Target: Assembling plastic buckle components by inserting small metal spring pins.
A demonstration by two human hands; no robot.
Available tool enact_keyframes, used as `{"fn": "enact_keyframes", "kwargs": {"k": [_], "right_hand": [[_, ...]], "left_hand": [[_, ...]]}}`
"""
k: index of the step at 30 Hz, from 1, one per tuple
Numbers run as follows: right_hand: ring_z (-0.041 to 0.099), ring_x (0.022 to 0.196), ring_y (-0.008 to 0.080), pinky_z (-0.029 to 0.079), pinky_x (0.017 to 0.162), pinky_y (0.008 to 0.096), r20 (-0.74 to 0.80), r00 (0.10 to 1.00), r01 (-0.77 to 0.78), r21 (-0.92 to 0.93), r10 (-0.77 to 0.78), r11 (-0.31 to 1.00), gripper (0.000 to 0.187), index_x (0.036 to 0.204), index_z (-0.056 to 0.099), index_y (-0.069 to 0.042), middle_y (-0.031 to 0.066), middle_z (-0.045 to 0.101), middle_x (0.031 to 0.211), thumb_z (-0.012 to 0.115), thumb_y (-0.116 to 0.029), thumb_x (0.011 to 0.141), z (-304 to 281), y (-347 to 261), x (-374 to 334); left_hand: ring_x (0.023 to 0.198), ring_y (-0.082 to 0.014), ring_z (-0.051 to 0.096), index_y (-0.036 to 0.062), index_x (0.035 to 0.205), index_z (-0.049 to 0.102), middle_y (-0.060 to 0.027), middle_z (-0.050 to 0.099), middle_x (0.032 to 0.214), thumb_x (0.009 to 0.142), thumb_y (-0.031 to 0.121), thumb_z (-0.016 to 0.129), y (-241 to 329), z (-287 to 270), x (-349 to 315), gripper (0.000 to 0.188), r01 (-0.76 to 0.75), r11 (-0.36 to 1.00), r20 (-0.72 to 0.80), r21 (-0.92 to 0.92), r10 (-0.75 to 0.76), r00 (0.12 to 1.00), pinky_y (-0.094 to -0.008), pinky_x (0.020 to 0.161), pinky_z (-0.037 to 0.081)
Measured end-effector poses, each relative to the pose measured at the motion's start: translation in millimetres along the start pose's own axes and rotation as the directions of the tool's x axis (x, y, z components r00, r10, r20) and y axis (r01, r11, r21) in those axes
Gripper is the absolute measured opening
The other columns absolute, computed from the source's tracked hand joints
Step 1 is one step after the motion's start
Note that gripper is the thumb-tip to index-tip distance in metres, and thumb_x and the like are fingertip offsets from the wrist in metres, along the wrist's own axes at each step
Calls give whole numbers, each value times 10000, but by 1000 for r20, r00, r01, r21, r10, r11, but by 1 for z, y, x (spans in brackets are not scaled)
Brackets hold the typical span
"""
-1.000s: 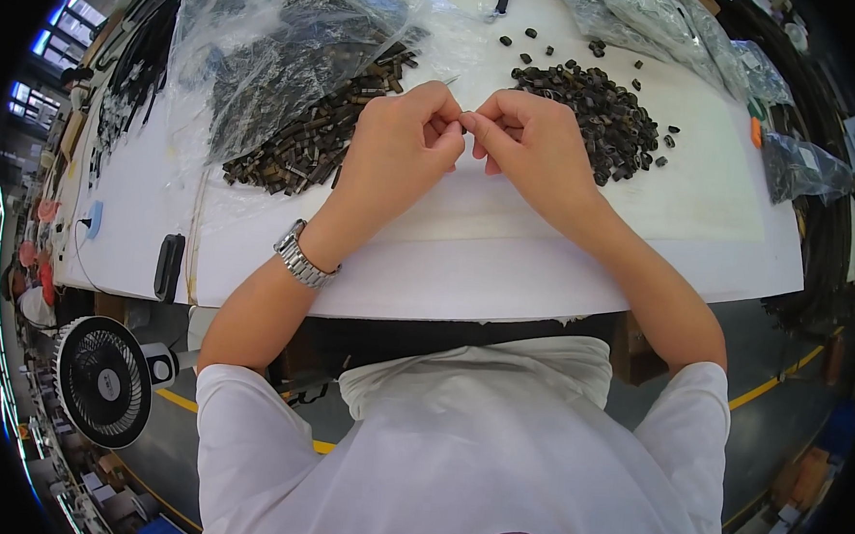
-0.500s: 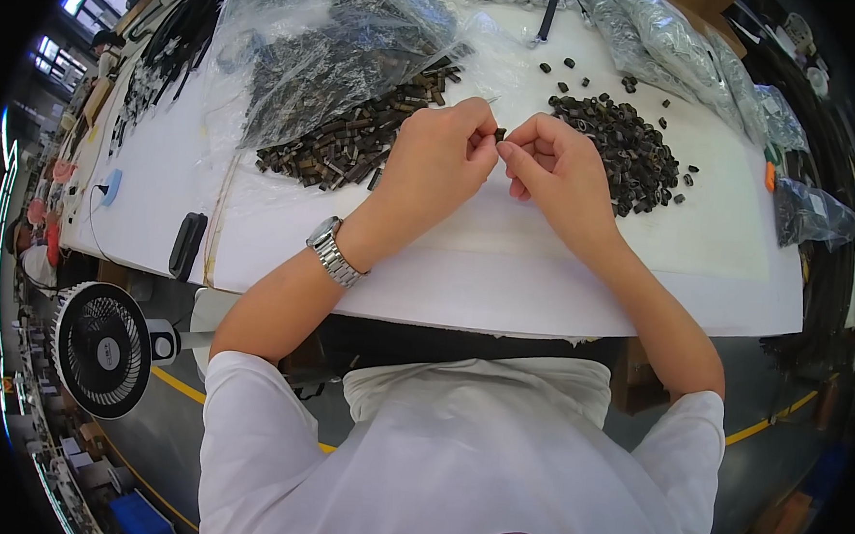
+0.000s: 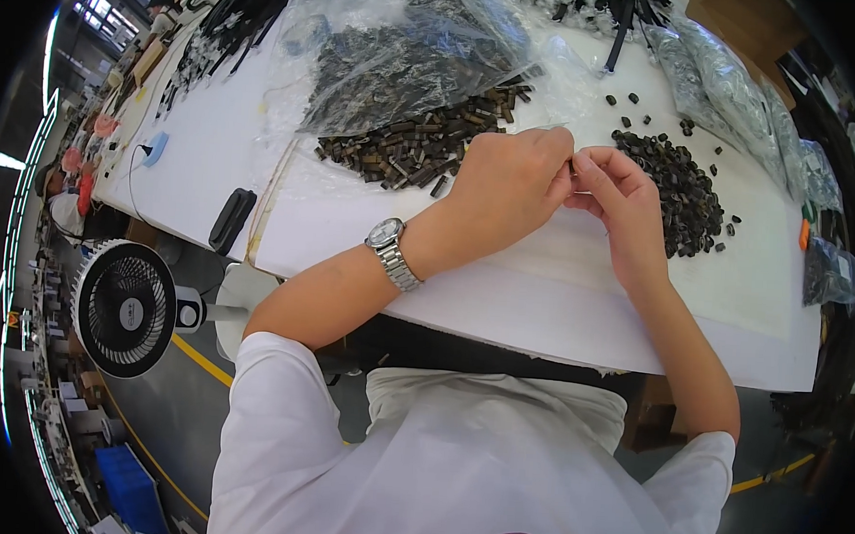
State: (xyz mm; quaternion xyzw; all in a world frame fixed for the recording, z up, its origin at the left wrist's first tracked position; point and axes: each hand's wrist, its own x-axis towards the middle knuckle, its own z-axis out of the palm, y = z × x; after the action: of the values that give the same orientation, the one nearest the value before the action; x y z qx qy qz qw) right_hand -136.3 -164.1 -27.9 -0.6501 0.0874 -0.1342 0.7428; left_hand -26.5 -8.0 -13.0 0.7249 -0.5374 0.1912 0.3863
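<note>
My left hand (image 3: 511, 181), with a silver watch at the wrist, meets my right hand (image 3: 626, 208) above the white table. The fingertips of both are pinched together around a small dark piece (image 3: 575, 166), mostly covered by the fingers. To the left of my left hand lies a pile of short brownish-black tube-like pieces (image 3: 409, 150), partly under a clear plastic bag (image 3: 399, 67). Just beyond my right hand is a heap of small black ring-like pieces (image 3: 687, 198), with a few loose ones around it.
Filled clear plastic bags (image 3: 737, 85) lie at the far right, near a cardboard box (image 3: 749, 28). Black strips (image 3: 242, 16) spread at the far left. A black oblong case (image 3: 232, 221) sits by the table's front edge, above a fan (image 3: 126, 309).
The view has swung, so table, piles and hands all appear farther right and lower. The hands stay together at the fingertips, and the small piece is now more covered.
</note>
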Motion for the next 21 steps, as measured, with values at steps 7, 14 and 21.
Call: {"fn": "enact_keyframes", "kwargs": {"k": [7, 14, 21], "right_hand": [[732, 1005, 143, 603, 953, 331, 65, 979, -204, 301, 194, 931, 199, 1158, 701, -42, 57, 758, 1073, 685, -220, 1070, 2, -5, -2], [750, 896, 155, 615, 872, 284, 4, 999, -49, 69, 49, 996, 162, 1058, 707, 36, 85, 766, 1004, 708, -122, 1025, 4, -2, -1], [743, 977, 154, 608, 976, 332, 124, 985, -136, 99, 123, 986, 198, 1123, 703, 21, 81, 744, 1074, 702, -158, 1037, -16, -10, 1]], "left_hand": [[635, -285, 681, 67, 871, 627, -92, 672, 731, 887, 73, 703, 1, 0, 0, 79, -75, 990, 18, 116, 74, 997, -403, 571, 531], [614, -246, 665, 80, 896, 673, -70, 672, 739, 878, 70, 746, -1, -3, -1, 76, 11, 997, 76, 74, -16, 997, -371, 568, 517], [613, -135, 646, 36, 958, 705, -44, 713, 786, 941, 72, 727, 0, -15, 7, 45, 203, 960, 231, -193, -156, 960, -287, 574, 501]]}}
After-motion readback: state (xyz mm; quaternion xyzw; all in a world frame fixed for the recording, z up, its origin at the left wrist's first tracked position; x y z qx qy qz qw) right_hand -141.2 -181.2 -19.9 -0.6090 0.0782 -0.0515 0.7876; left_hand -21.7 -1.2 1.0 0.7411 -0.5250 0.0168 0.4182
